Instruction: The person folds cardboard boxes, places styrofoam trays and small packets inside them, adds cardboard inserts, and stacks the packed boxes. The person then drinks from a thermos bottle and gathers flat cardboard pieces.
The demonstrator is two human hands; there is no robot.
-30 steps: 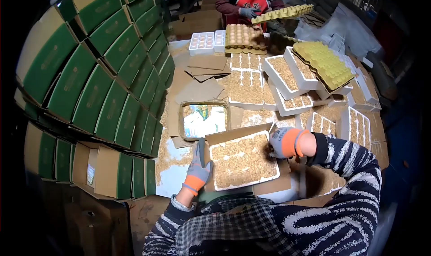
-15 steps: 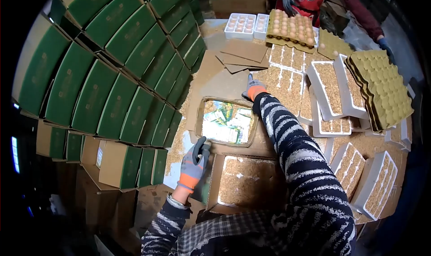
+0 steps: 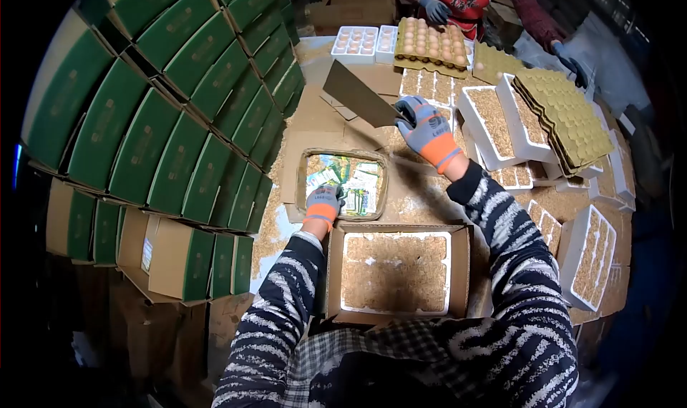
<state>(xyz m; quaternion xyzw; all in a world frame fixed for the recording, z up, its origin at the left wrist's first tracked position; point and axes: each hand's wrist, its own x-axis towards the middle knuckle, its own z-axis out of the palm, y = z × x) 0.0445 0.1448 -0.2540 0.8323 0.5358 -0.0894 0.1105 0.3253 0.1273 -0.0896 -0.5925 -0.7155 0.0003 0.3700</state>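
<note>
My right hand, in a grey glove with an orange cuff, grips one edge of a brown cardboard sheet, which is raised and tilted above the table. My left hand, gloved the same way, dips into the left side of a small box of printed packets. Its fingers curl down against the packets, and what they pinch, if anything, is hidden. Nearest my body, an open carton holds a white foam tray whose top is covered with brown shavings.
Green cartons are stacked along the left. At the back are an egg tray and a white foam box with eggs. Foam boxes of shavings and empty egg trays crowd the right. Opposite, a co-worker's gloved hand is near the eggs.
My right hand has lifted a cardboard sheet off the pile and drawn it nearer and to the right. My left hand has moved from beside the packet box into it. The view has shifted.
</note>
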